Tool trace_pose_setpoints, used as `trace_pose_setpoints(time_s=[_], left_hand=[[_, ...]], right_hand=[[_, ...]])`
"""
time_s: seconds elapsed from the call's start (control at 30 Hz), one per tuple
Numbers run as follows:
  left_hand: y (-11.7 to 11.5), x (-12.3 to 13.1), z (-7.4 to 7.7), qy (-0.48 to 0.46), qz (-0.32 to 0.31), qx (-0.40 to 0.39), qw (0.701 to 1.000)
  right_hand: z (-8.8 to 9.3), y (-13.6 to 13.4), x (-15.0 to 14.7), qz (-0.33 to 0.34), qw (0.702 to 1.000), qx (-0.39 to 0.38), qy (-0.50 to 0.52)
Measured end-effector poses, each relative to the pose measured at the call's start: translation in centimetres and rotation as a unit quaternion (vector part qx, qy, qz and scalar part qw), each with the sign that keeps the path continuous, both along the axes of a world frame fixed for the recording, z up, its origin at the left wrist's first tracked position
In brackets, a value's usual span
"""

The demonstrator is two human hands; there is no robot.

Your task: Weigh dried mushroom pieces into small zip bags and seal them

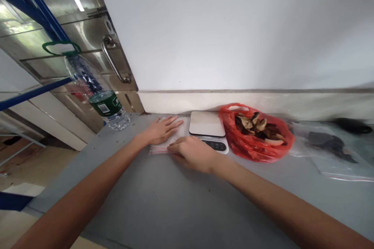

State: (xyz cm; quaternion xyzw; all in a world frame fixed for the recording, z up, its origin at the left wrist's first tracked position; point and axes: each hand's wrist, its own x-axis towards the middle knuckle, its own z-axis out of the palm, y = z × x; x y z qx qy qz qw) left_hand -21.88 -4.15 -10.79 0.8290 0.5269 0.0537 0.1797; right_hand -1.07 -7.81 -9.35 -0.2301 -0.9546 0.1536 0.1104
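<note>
A clear zip-lock bag [159, 149] lies flat on the grey table, perhaps on top of others like it; I cannot tell. My left hand [163, 129] rests on it with the fingers stretched out. At the bag's near edge my right hand [194, 152] is closed, its thumb and fingertips pinching the zip edge. Just behind my right hand stands a white kitchen scale [207, 123], its button panel partly covered by the hand. Right of the scale, a red plastic bag [257, 151] stands open around dried mushroom-like slices [260, 126].
A large clear bottle [106, 105] with a green label stands at the table's left back corner. On the right lie clear zip bags [336, 171] with dark contents and a blurred black object [353, 125]. A white wall [233, 27] backs the table [175, 202].
</note>
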Motion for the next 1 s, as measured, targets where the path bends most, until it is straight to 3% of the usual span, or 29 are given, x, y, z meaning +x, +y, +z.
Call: trace_pose_setpoints(time_s=[0.1,0.17,0.23,0.33,0.4,0.5,0.67,0.87,1.0], left_hand=[[0.0,0.1,1.2,-0.045,0.011,0.027,0.999],[0.1,0.5,2.3,-0.052,0.004,0.059,0.997],[0.5,1.6,3.6,-0.055,-0.01,0.114,0.992],[1.3,4.6,5.2,-0.068,-0.036,0.172,0.982],[1.7,7.5,5.7,-0.1,-0.045,0.194,0.975],[2.1,12.3,6.1,-0.158,-0.033,0.167,0.973],[3.3,17.7,5.9,-0.26,0.054,0.037,0.964],[4.7,19.2,5.1,-0.275,0.094,0.015,0.957],[4.9,19.0,4.9,-0.314,0.115,0.061,0.94]], right_hand=[[1.7,0.4,3.3,-0.019,0.998,-0.026,0.056],[3.3,1.0,6.3,-0.094,0.992,-0.027,0.085],[4.7,1.8,9.4,-0.218,0.973,-0.002,0.081],[5.9,3.1,13.5,-0.313,0.949,0.011,-0.026],[6.1,3.6,15.3,-0.325,0.943,-0.022,-0.073],[6.1,4.0,16.7,-0.314,0.944,-0.067,-0.07],[6.2,4.3,17.9,-0.272,0.955,-0.103,-0.059],[5.3,5.0,18.5,-0.265,0.953,-0.133,-0.055],[4.1,5.3,17.9,-0.323,0.941,-0.095,-0.028]])
